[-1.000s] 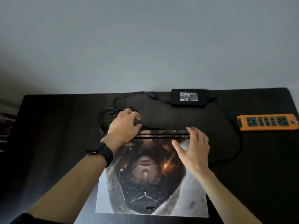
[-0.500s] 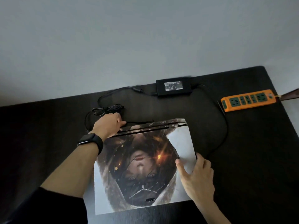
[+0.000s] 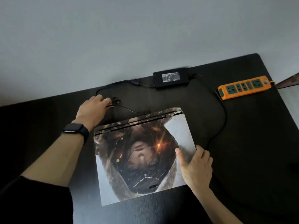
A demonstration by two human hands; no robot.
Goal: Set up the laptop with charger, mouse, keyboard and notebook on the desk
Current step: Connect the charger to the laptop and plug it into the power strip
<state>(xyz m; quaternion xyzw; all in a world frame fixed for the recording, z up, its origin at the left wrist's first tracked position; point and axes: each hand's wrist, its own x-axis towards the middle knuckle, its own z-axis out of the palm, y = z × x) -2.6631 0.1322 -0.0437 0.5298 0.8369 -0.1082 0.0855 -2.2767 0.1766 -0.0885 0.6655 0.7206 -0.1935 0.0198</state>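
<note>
The black desk (image 3: 242, 143) carries a closed laptop (image 3: 142, 159), charger (image 3: 171, 77) and power strip (image 3: 244, 87).

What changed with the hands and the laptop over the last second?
The left hand left the laptop's back edge and reached to the bundled charger cable behind it; whether it grips the cable is unclear. The right hand slid from the back edge down to the right side, thumb on the lid. The laptop turned slightly. It stays closed; the charger brick and power strip kept their places.
</note>
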